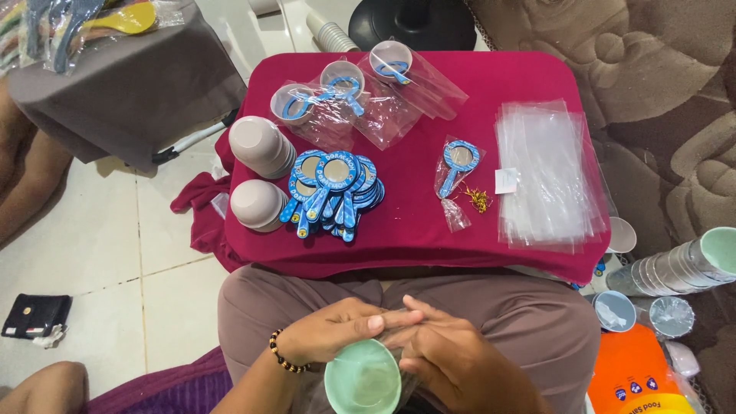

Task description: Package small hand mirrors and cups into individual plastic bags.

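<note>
My left hand (337, 331) and my right hand (445, 356) meet over my lap, both gripping a mint-green plastic cup (363, 379) and a thin clear plastic bag around it. A beaded bracelet sits on my left wrist. On the low table with a maroon cloth (414, 230) lies a fanned pile of blue hand mirrors (333, 192). One bagged blue mirror (457, 170) lies alone near the middle, with a small gold twist tie (478, 199) beside it. A stack of clear bags (546, 176) rests at the right.
Two stacks of upturned pale cups (259, 172) stand at the table's left. Three bagged cups with mirrors (345, 88) lie at the back. More stacked cups (678, 268) and an orange package (636, 379) sit on the floor at right. A black wallet (34, 316) lies at left.
</note>
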